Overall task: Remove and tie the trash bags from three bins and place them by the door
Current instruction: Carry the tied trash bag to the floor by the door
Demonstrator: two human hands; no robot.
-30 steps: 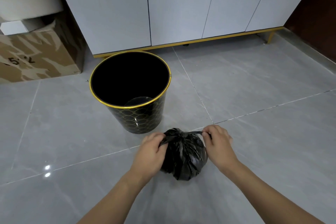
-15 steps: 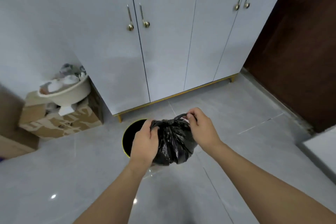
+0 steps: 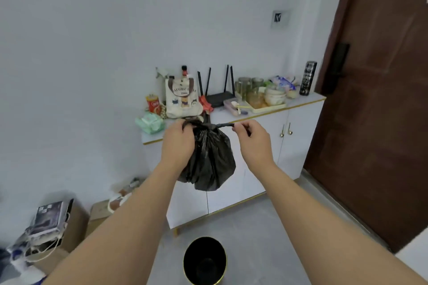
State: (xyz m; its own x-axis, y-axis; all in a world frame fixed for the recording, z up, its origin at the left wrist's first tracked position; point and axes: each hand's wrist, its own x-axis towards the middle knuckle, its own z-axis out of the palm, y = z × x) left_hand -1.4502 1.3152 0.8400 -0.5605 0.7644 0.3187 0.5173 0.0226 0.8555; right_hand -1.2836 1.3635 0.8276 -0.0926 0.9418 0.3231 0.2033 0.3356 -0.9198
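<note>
Both hands up: the left hand (image 3: pixel 178 141) grips the black bag's (image 3: pixel 209 162) neck, and the right hand's (image 3: pixel 252 139) fingers (image 3: pixel 240 127) pinch its twisted tail, the bag hanging above the bin (image 3: pixel 205 261). The tote (image 3: pixel 183 99) at the worktop's (image 3: pixel 301 102) left end carries blurred, unreadable lettering.

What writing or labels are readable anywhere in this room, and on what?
Tote bag: dark print, roughly "AUGUST", too blurred to be sure.
Red can: white logo, unreadable.
Wall plate: a mark like "V".
Box with dark label: print too small to read.
Trash bag: no text.
</note>
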